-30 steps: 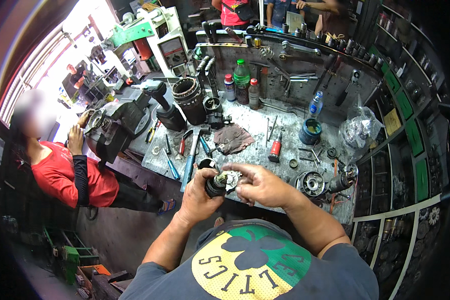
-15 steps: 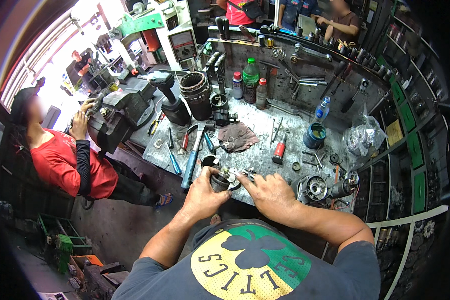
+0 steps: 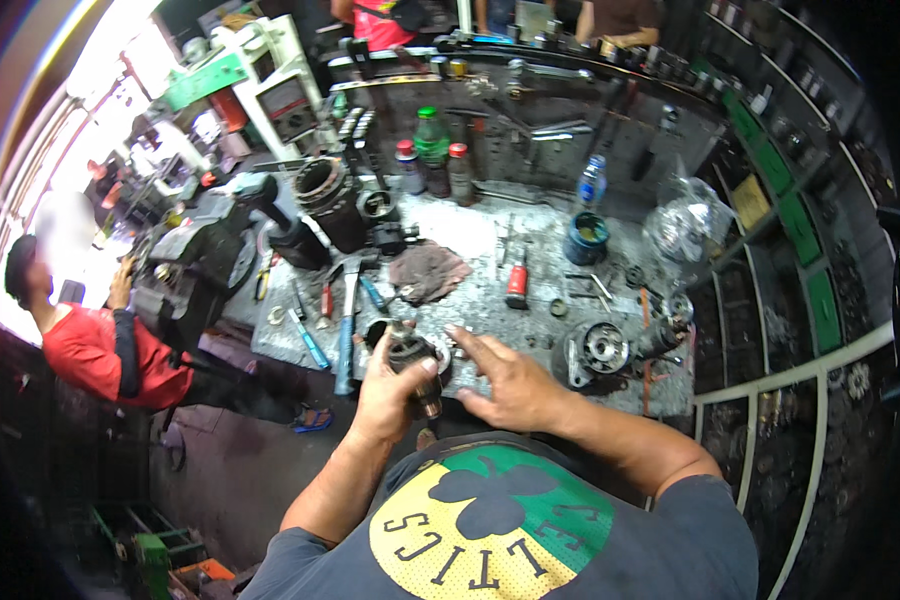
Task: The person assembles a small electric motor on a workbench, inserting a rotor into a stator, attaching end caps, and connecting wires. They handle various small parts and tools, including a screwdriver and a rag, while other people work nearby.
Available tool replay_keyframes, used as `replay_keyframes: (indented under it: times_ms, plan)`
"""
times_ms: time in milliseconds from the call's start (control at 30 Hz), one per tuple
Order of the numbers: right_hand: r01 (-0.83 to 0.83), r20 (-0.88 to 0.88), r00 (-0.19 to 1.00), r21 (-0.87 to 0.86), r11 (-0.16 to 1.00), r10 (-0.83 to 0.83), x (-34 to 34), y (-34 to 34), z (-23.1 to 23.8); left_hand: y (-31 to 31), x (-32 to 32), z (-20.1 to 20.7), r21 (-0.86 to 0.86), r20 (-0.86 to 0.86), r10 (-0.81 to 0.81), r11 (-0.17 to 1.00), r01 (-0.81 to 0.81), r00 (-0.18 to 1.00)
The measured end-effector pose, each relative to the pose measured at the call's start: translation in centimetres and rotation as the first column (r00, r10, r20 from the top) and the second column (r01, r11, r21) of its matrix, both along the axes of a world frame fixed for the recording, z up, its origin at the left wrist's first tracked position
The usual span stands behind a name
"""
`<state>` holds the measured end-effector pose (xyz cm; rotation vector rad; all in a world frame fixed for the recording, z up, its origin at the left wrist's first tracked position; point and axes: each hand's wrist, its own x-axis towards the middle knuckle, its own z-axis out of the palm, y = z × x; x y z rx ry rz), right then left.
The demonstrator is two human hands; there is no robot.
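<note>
Looking down from my head, I have my left hand [image 3: 385, 395] wrapped around a dark cylindrical metal part [image 3: 415, 352], thumb laid across it, its narrower coppery end tipped down toward my shirt [image 3: 490, 520]. I'm holding it at the near edge of the workbench [image 3: 485, 285], in front of my chest, with a dark cup-shaped housing [image 3: 375, 335] just behind my left fingers. My right hand [image 3: 515, 385] is loose and grips nothing that I can see; its fingers are spread and its index finger points toward the part, but I can't tell whether that tip touches anything. Beyond my left hand lie a blue-handled hammer [image 3: 346, 335] and, left of it, a blue screwdriver [image 3: 308, 340]. A crumpled, dirty rag [image 3: 428, 272] lies past the part, with a red tool [image 3: 516, 285] to its right. Beyond my right hand, a round motor housing [image 3: 602, 350] sits near the bench's right end, and a blue can [image 3: 585, 240] stands farther back, near a clear plastic bag [image 3: 685, 225]. A green-capped bottle [image 3: 432, 145] stands toward the back, close to a red-capped bottle [image 3: 460, 177]. Off to my left, a co-worker in a red shirt [image 3: 105, 350] stands with a hand raised near the bench vise [image 3: 185, 265].
</note>
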<state>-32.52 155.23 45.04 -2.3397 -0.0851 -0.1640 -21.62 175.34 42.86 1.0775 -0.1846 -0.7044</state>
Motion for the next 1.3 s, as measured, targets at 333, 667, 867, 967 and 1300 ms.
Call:
replay_keyframes:
  times_ms: [333, 667, 867, 967, 1300]
  plan:
    - [0.373, 0.292, 0.863, 0.182, 0.910, -0.412, -4.6, -1.8, 0.6, -7.9, -1.3, -0.2, -0.253, -0.299, -0.465, 0.880, 0.401, 0.833]
    - [0.410, -0.209, 0.840, -0.361, 0.837, -0.501, -11.9, -10.9, 11.9, -14.2, -3.5, -3.1, 0.533, 0.546, -0.718, 0.696, 0.482, 0.432]
    - [0.181, -0.399, 0.810, -0.527, 0.830, -0.430, -8.2, -12.1, 12.2, -19.5, -4.4, -5.1, 0.435, 0.778, -0.536, 0.837, 0.333, 0.329]
    - [0.092, -0.450, 0.806, -0.547, 0.832, -0.384, -5.6, -13.2, 12.8, -20.5, -5.2, -5.8, 0.424, 0.754, -0.516, 0.855, 0.300, 0.406]
    - [-0.332, -0.533, 0.841, -0.643, 0.690, -0.092, -4.0, -13.2, 13.2, -20.2, -5.0, -7.4, 0.333, 0.812, -0.402, 0.915, 0.229, 0.423]
